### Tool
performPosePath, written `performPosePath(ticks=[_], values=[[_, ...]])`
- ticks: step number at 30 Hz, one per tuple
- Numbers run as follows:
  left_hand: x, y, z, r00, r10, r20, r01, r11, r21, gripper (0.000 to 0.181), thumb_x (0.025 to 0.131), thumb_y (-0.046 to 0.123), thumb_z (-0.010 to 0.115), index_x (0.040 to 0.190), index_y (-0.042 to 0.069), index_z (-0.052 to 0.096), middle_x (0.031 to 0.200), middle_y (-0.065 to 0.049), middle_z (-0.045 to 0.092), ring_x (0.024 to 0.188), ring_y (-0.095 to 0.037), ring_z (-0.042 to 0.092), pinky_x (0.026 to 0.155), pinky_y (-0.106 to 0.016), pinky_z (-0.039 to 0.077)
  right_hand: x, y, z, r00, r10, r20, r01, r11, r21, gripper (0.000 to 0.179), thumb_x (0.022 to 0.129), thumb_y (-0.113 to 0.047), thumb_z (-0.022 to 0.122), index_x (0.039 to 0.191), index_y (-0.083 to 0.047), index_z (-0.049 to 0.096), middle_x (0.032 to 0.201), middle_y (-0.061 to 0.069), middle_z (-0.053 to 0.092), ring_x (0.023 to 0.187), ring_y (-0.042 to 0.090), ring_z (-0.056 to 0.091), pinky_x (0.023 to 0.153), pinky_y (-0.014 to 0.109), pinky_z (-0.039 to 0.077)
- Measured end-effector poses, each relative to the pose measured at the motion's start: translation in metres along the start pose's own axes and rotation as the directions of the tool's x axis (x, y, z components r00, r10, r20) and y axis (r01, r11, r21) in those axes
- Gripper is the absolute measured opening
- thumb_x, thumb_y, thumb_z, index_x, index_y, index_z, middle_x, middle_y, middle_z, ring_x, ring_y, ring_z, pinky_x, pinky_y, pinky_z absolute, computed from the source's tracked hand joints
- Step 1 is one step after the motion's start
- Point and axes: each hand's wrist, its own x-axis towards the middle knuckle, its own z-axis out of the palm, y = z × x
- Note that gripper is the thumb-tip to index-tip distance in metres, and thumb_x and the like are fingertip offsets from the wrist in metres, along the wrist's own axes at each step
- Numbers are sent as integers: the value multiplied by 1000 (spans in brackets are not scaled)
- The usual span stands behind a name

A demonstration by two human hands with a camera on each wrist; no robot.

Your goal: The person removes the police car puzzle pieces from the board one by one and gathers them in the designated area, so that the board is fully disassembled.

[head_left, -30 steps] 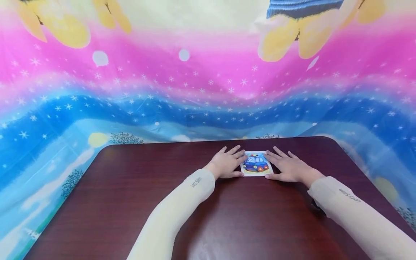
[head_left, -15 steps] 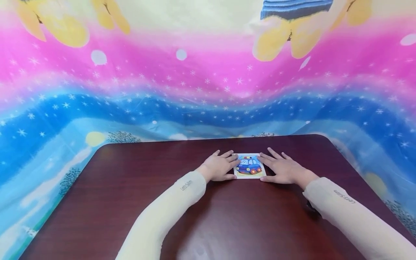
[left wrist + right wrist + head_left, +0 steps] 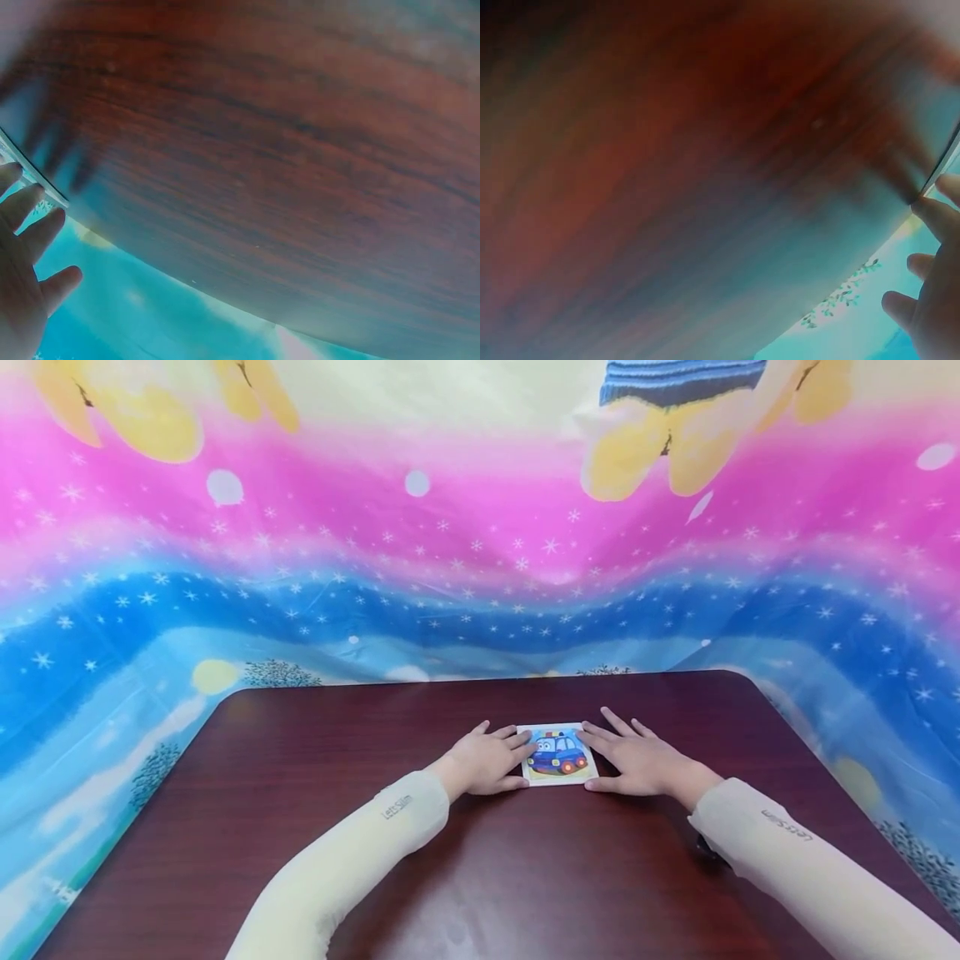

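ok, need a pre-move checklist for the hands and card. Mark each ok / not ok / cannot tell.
1. Left hand at the left edge of the card: ok.
2. Right hand at its right edge: ok.
3. Printed car facing up: ok.
4. Card lying fully flat on the table: cannot tell.
5. Enough finger pressure on the card: cannot tell.
6. Printed car recognizable in the wrist views: not ok, only the head view shows it.

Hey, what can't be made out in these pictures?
Head: the card's underside, hidden against the table.
Head: card edges beneath fingertips of the left hand and right hand.
Head: most of a dark item, behind the right cuff.
Left wrist: left hand, cut off by left edge.
Right wrist: table grain, blurred.
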Motion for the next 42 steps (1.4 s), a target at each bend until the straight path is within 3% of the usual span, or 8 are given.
performPosePath(ticks=[10,21,36,42], values=[[-20,6,4,1000,-11,15,11,1000,-19,69,100,62,38,158,27,26,165,4,25,152,-18,27,121,-52,28,-2,-19,2,1000,-27,-2,27,999,-27,88,87,-70,56,155,-19,35,162,7,33,153,43,4,116,70,16],[-46,9,11,998,5,-56,-5,1000,-4,68,99,61,41,157,25,32,163,2,31,149,-19,34,118,-52,34,-13,-40,3,995,-72,-74,69,997,-37,81,91,-70,50,152,-18,42,158,8,41,153,43,12,114,69,23],[-83,8,23,993,29,-114,-29,1000,5,66,99,58,45,154,21,38,160,-1,37,146,-21,39,115,-50,39,-13,-67,2,989,-137,-58,135,990,-38,77,90,-62,59,150,-16,45,156,9,43,153,43,11,114,67,27],[-96,7,29,993,50,-109,-52,999,-8,66,100,56,43,154,19,37,161,-4,36,147,-22,37,116,-48,37,-16,-79,2,984,-167,-67,164,986,-40,75,89,-61,61,148,-15,49,154,10,46,153,43,13,113,66,29]])
